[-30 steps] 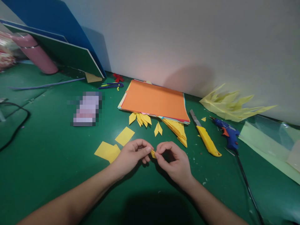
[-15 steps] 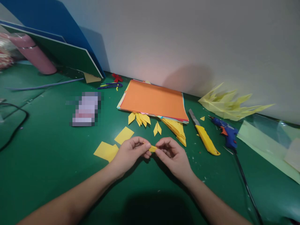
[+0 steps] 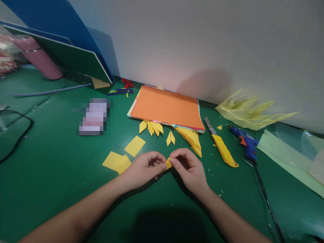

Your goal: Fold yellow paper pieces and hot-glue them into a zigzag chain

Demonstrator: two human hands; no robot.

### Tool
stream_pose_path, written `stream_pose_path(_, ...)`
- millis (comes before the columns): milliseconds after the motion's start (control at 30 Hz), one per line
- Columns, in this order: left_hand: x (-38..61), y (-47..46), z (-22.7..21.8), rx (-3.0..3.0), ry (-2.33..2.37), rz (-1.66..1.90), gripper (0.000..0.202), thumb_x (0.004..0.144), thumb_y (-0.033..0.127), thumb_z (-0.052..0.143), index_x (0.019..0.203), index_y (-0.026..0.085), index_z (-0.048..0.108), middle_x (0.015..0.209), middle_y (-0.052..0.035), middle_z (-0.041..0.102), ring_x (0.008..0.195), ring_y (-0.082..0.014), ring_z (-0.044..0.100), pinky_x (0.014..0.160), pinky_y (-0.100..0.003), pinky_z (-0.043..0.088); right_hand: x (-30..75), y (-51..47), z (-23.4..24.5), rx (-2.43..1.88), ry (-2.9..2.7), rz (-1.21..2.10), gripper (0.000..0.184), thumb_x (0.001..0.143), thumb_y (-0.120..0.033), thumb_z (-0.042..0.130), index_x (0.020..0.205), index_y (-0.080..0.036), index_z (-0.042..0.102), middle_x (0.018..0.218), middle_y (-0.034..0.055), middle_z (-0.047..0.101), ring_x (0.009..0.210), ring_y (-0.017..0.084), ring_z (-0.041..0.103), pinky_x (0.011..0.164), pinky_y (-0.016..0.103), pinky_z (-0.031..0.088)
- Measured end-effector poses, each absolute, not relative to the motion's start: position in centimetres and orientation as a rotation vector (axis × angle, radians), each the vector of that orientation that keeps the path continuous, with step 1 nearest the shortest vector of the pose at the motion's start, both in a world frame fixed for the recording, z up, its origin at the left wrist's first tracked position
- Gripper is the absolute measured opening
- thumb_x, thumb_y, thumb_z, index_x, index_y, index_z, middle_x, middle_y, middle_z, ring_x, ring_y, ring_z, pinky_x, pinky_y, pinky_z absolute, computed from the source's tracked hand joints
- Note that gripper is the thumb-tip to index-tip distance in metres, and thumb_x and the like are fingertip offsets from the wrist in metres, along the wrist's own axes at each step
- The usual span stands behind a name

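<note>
A stack of paper with an orange sheet on top lies on the green bench. In front of the stack, on the person's side, the left hand and the right hand meet around a small folded yellow paper piece. Each hand pinches it between thumb and fingertips, the other fingers loosely curled.

At the stack's front edge are a cluster of folded yellow pieces, partly under it; just in front of it, a pointed yellow pair; and, towards its right corner, a wedge of layered yellow paper. In front of the stack and to its left lie a yellow square and flat yellow sheets, the latter beside the left forearm.

Just right of the stack is a yellow utility knife, with a blue glue gun farther right. Left of the stack lies a pixelated, phone-shaped object; a pink bottle leans farther left.
</note>
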State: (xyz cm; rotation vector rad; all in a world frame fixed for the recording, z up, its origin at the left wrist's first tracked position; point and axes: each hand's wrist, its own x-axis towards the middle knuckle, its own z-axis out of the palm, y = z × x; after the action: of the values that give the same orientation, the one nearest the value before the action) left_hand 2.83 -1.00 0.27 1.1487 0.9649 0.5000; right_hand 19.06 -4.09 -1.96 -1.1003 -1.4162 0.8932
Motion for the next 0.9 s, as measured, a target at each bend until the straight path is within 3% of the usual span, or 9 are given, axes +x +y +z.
stream_pose_path(167,2.5,-0.6,0.7,1.019,0.970,0.508,0.025,0.066,0.035,0.069,0.072,0.015,0.055,0.057,0.0050,0.054,0.049,-0.0069,0.049,0.051,-0.020,0.041,19.2,-4.0,-1.6,-1.018,-1.633,0.735,0.018,0.088,-0.011,0.048,0.089,-0.024,0.062,0.082,0.0023,0.064,0.073,0.014,0.061,0.066,0.026,0.050)
stream_pose_path(600,2.3,-0.3,1.0,1.014,0.961,0.427,0.017,0.070,0.028,0.065,0.066,0.015,0.055,0.058,0.0047,0.055,0.049,-0.0061,0.049,0.053,-0.020,0.043,19.4,-3.8,-1.4,-1.009,-1.913,0.452,0.014,0.085,-0.011,0.057,0.084,-0.023,0.063,0.076,0.0014,0.066,0.072,0.016,0.059,0.066,0.029,0.046)
stream_pose_path(900,2.5,-1.0,0.0,1.168,1.139,0.566,0.016,0.070,0.028,0.065,0.068,0.016,0.056,0.054,0.0046,0.056,0.047,-0.0086,0.051,0.048,-0.021,0.041,19.4,-3.7,-1.6,-1.113,-1.951,0.635,0.012,0.089,-0.016,0.052,0.084,-0.023,0.059,0.079,0.0019,0.066,0.075,0.017,0.058,0.068,0.031,0.045)
